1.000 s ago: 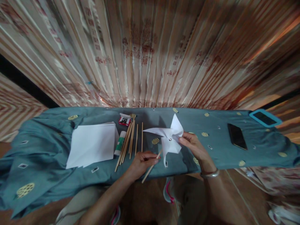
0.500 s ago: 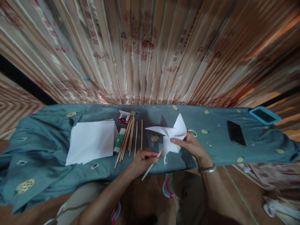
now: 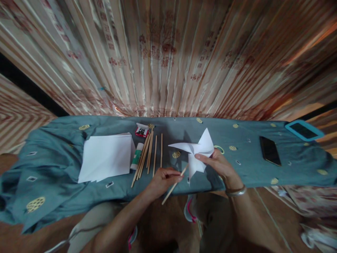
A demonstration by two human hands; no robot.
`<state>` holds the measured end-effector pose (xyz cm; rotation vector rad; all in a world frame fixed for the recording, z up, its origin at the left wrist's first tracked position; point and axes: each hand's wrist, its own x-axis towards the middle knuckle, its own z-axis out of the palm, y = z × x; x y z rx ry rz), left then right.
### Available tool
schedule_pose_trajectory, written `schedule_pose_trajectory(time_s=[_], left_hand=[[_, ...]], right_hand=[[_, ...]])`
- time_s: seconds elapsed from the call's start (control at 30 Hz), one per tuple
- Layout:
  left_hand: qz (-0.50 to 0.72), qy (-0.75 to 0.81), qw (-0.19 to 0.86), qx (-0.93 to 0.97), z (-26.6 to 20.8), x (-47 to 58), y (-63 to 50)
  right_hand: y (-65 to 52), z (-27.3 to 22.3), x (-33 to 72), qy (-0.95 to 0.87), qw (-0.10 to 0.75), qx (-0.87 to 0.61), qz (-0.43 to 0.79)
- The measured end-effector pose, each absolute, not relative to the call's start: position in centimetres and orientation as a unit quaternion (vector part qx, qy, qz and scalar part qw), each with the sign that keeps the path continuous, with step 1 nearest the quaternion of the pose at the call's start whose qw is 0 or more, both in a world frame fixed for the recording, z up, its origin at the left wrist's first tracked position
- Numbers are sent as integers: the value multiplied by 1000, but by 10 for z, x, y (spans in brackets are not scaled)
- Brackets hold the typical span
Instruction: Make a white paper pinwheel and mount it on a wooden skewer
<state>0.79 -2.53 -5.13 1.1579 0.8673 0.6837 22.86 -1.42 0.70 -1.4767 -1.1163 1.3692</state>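
Observation:
My left hand (image 3: pixel 164 180) pinches a thin wooden stick (image 3: pixel 171 192), which slants up to the right toward the paper. A white paper pinwheel (image 3: pixel 201 149) with folded, pointed blades is in my right hand (image 3: pixel 219 164), the thumb pressed at its middle and the other fingers behind it. The stick's upper end lies close to the pinwheel's lower left blade; I cannot tell if they touch. Left of my hands, several loose wooden sticks (image 3: pixel 144 154) lie beside a green and white glue stick (image 3: pixel 137 156). A small red and white box (image 3: pixel 142 130) stands open with small dark metallic pieces inside.
A stack of white paper (image 3: pixel 106 158) lies on the left of the green cloth-covered table (image 3: pixel 60 151). To the right are a black phone (image 3: pixel 270 151) and a blue-framed tablet (image 3: pixel 304 130). Partly behind my right hand shows a pale green ring (image 3: pixel 219 149). A patterned curtain (image 3: pixel 158 70) hangs behind.
The whole view has shifted slightly, so things appear a little further right. Both hands keep their holds on the stick and the pinwheel, with little other visible movement.

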Motion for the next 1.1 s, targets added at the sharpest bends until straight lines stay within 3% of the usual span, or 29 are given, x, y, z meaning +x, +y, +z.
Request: schedule_pose_trajectory(time_s=[0.83, 1.1], left_hand=[[321, 398, 683, 521, -50, 7, -24], [338, 423, 700, 465, -40, 8, -17]], right_hand=[[-11, -1, 223, -439, 434, -574, 538], [-5, -4, 238, -467, 515, -583, 420]])
